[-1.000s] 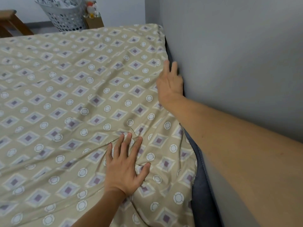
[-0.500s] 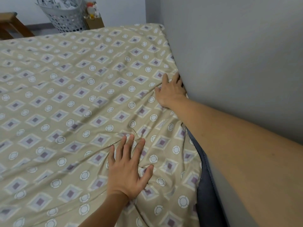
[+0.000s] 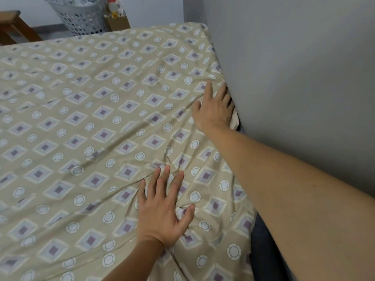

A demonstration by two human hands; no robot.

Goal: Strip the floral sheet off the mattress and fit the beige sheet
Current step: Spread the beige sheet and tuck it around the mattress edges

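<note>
A grey wall [image 3: 294, 78] hugs the bed's right edge. The beige sheet [image 3: 91, 122] covers the mattress [image 3: 261, 250]; left hand [image 3: 162, 213] presses flat, fingers spread. Right hand [image 3: 213, 110] lies flat, fingertips at the wall gap.

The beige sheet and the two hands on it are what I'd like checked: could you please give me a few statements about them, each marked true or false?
1. The left hand lies flat on the beige sheet with its fingers spread. True.
2. The right hand is at the sheet's edge beside the grey wall. True.
3. The right hand holds a pillow. False: no pillow is in view; it rests on the sheet.
4. The sheet lies perfectly smooth. False: creases run between the two hands.
5. A grey perforated basket stands beyond the far end of the bed. True.
6. The sheet is plain, with no pattern. False: it bears diamonds and circles.
</note>
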